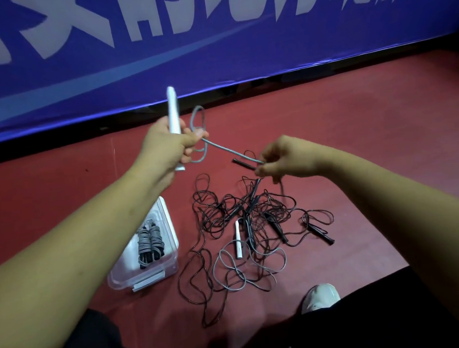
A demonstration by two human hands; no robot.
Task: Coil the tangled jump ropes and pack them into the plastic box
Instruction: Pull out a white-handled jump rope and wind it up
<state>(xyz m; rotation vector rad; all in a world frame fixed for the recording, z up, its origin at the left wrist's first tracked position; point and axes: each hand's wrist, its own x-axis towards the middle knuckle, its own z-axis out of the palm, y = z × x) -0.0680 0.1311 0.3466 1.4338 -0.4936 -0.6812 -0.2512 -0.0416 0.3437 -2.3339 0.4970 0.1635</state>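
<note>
Head camera view: the fingers (191, 140) of the left hand (164, 144) curl round an upright white handle (173, 110), with loops of grey rope (199, 122) gathered at them. The fingertips (263, 169) of the right hand (286, 158) pinch that same rope, stretched between the two hands. Both hands are raised beyond the clear plastic box (171, 247) on the red floor (355, 139). Inside the box lie coiled ropes (149, 240). Just right of the box sprawls a tangle of black ropes (252, 212), a second white handle (238, 239) among them. Behind the box stands a blue banner (215, 45). Farther right of the box, closer in, is a white shoe (320, 297).
</note>
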